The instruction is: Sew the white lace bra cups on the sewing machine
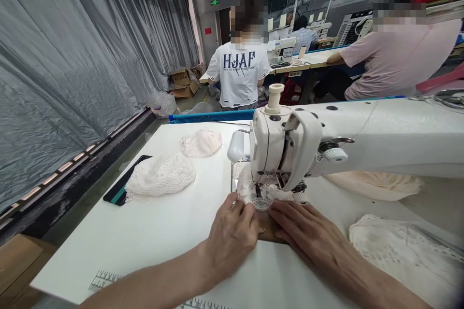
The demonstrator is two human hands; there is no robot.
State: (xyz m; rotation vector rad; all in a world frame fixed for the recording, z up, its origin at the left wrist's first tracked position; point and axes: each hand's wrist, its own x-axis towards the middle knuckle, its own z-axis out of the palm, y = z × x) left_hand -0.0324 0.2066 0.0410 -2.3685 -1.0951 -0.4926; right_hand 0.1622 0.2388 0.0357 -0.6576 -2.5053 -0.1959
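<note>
A piece of white lace fabric [261, 202] lies under the needle and presser foot of the white sewing machine [348, 130]. At the lace's left front edge, my left hand [235, 229] is closed, its fingers curled and pinching the lace. My right hand [308, 231] lies flat on the right side, fingers stretched toward the lace's edge and close together. Between both hands a brown strip [268, 229] shows on the machine bed. The machine head hides the far part of the lace.
White lace pieces [159, 177] and a smaller pinkish one [201, 143] lie left on the white table [145, 246]. More lace [402, 246] and cream fabric [377, 184] sit to the right. A person in a white shirt [239, 75] and others work ahead.
</note>
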